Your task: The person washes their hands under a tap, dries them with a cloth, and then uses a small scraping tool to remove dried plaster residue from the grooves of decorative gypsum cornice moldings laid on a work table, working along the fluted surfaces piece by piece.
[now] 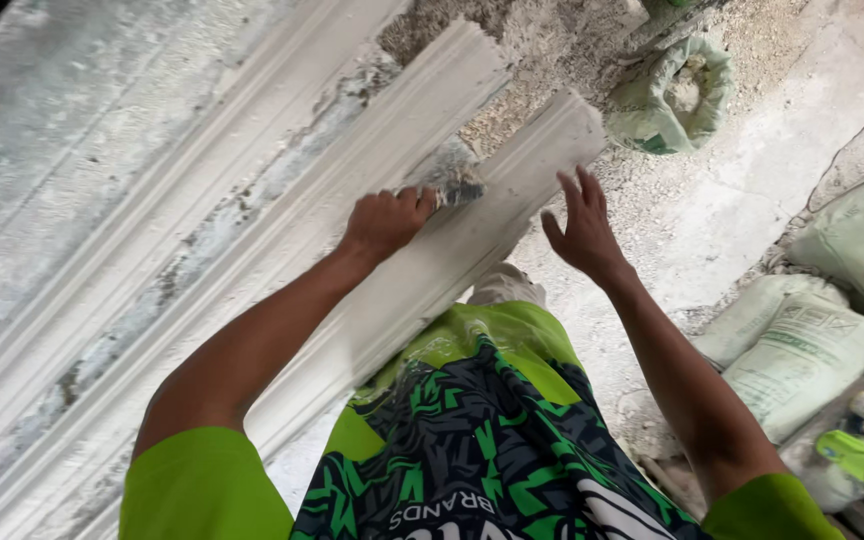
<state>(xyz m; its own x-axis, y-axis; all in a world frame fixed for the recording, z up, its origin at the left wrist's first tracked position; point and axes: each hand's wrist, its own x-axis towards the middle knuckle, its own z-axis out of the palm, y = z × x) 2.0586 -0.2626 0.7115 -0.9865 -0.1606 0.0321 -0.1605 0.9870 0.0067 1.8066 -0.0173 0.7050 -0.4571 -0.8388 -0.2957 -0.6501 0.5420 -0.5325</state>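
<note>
Left hand [384, 222] clenched round scraper [455, 188], blade pressed on long white plaster moulding [282, 250], frame centre. Right hand [582, 228] released, fingers spread, held just beside moulding's end. Open sack [674, 95] seen upper right; filled sacks [802, 345] at right edge.

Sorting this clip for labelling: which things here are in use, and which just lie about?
In use: left hand gripping a scraper on the white moulding; right hand open beside it.
Lying about: sacks, open bag, green bottle.
</note>
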